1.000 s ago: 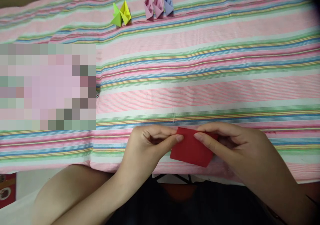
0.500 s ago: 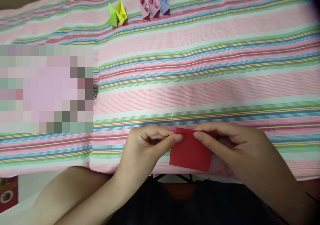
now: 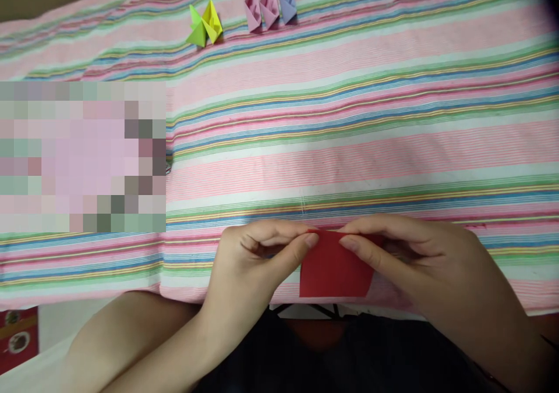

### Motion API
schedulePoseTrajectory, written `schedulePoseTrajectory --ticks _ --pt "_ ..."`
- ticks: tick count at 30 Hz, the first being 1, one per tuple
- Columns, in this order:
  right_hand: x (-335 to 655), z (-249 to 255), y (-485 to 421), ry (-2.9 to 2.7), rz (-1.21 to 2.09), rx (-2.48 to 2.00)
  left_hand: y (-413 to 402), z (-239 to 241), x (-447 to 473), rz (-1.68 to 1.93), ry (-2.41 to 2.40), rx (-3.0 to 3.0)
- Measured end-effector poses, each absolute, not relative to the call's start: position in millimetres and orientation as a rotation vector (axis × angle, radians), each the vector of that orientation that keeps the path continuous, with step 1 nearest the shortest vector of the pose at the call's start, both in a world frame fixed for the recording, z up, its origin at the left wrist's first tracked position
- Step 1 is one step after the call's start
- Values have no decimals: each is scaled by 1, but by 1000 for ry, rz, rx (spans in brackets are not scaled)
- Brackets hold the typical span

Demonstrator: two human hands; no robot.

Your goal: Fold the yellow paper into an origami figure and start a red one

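Since a second ago the red paper (image 3: 335, 268) has swung from a slant to sit square with the near edge of the striped cloth (image 3: 349, 148), while both hands have kept to its top edge. The left hand (image 3: 257, 259) pinches the top left corner between thumb and forefinger and the right hand (image 3: 406, 253) pinches the top right likewise — both closed on the sheet. Far back on the cloth stand folded figures, a green-and-yellow pair (image 3: 204, 23) and, near it, a pink and lilac trio (image 3: 269, 3).

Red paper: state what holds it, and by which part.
Both hold the red paper by its top edge: left hand at the upper left corner, right hand at the upper right.
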State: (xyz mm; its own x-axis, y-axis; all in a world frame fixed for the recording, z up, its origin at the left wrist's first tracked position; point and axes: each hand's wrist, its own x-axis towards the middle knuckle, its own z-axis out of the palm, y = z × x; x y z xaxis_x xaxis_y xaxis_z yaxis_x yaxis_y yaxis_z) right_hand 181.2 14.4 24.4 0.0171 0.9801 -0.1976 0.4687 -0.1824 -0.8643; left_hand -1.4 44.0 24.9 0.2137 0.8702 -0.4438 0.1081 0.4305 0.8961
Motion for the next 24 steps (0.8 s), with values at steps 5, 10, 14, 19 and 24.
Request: schedulePoseTrajectory --ticks 5,10,14,19,24 --pt "180 26 15 -1468 1117 -1705 45 26 -2 672 1259 1007" --pt "180 24 15 -1468 1098 -1682 48 25 -2 652 1272 1016" --pt "181 21 14 -1429 1132 -1665 48 25 -3 666 1307 1043" --pt "181 17 13 -1325 1189 -1652 51 22 -4 705 1355 1076" --pt "180 13 12 -1300 1168 -1604 52 20 -5 716 1346 1100"
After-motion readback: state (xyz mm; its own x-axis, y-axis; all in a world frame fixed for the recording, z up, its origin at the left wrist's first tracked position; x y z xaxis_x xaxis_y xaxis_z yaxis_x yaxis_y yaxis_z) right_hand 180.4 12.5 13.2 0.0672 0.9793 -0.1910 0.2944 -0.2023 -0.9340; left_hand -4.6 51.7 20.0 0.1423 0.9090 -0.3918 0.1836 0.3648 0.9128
